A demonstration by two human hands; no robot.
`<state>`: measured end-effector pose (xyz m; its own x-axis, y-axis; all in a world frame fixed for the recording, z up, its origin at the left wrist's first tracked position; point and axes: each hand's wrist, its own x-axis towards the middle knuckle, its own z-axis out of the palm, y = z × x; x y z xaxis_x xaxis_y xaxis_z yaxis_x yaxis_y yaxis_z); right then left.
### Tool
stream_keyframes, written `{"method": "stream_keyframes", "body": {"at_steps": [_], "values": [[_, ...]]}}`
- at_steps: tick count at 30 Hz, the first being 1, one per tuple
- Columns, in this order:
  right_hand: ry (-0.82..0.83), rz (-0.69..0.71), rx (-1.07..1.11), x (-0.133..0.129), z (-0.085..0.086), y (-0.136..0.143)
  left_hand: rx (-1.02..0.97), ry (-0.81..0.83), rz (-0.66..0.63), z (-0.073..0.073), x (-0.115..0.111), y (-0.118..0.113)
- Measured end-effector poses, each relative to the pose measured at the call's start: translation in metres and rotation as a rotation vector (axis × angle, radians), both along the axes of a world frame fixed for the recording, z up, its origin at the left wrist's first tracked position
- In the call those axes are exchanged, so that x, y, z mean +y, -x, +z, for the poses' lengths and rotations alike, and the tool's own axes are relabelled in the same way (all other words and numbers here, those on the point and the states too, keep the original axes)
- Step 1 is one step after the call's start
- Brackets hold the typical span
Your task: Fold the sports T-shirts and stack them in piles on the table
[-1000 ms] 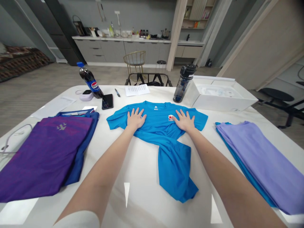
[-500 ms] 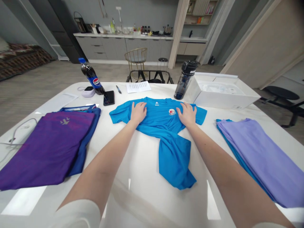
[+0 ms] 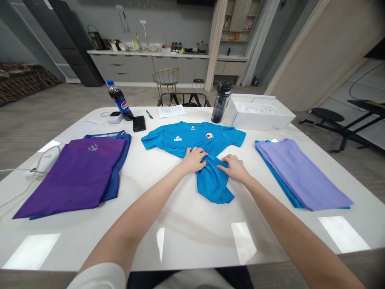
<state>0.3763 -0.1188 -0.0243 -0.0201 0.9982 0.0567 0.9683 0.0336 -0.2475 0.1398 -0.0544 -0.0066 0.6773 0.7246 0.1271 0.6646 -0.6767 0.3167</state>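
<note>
A blue T-shirt (image 3: 192, 140) lies in the middle of the table, its collar toward the far side and both short sleeves spread out. Its lower part is twisted and bunched, with the hem end trailing toward me at the right. My left hand (image 3: 194, 160) has its fingers curled into the gathered cloth at the shirt's waist. On the other side of the twist, my right hand (image 3: 236, 167) pinches the fabric's right edge between thumb and fingers. A white logo and a round badge show on the chest.
Folded purple and navy clothes (image 3: 75, 172) lie at the left beside a white cable (image 3: 48, 154). Folded lilac cloth (image 3: 300, 172) over blue lies right. Behind stand a cola bottle (image 3: 120, 100), phone (image 3: 139, 123), pen (image 3: 149, 114), paper (image 3: 171, 111), dark water bottle (image 3: 221, 102) and white box (image 3: 260, 119).
Both hands have drawn back from the shirt's chest and sleeves to its twisted lower part, taking hold of the cloth there. The chest logo is now uncovered. My view has shifted.
</note>
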Motion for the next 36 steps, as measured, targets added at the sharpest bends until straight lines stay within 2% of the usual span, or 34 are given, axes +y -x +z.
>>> {"method": "stream_keyframes", "body": {"at_steps": [2, 5, 8, 10, 13, 15, 17, 19, 22, 25, 30, 33, 36], "values": [[0.025, 0.020, 0.081, -0.013, 0.012, 0.009, -0.031, -0.004, -0.030, 0.006, -0.012, -0.003], [0.042, 0.150, 0.431, -0.042, 0.040, 0.034, -0.144, 0.002, -0.130, 0.021, -0.040, 0.002], [0.186, 0.343, 0.771, -0.074, 0.065, 0.056, -0.225, 0.109, -0.260, 0.040, -0.073, 0.032], [0.241, 0.373, 0.849, -0.089, 0.071, 0.061, -0.198, 0.230, -0.293, 0.050, -0.095, 0.064], [0.098, 0.366, 0.705, -0.098, 0.055, 0.057, -0.038, 0.380, -0.233, 0.056, -0.124, 0.113], [-0.013, 0.412, 0.539, -0.101, 0.035, 0.054, 0.006, 0.430, -0.178, 0.051, -0.140, 0.132], [-0.070, 0.428, 0.392, -0.105, 0.017, 0.055, -0.035, 0.396, -0.138, 0.040, -0.155, 0.134], [-0.091, 0.384, 0.273, -0.112, 0.004, 0.056, -0.042, 0.274, -0.092, 0.026, -0.167, 0.127], [-0.065, 0.326, 0.153, -0.129, -0.004, 0.048, 0.093, 0.074, -0.020, 0.011, -0.183, 0.119], [0.032, 0.237, 0.100, -0.149, 0.002, 0.023, 0.222, 0.017, 0.004, 0.012, -0.195, 0.134], [0.255, 0.092, 0.174, -0.181, 0.034, -0.032, 0.341, 0.063, 0.040, 0.026, -0.207, 0.167], [0.264, 0.042, 0.267, -0.190, 0.049, -0.060, 0.352, 0.008, 0.091, 0.026, -0.211, 0.164], [0.319, -0.038, 0.149, -0.194, 0.052, -0.079, 0.308, 0.006, 0.039, 0.019, -0.214, 0.155]]}}
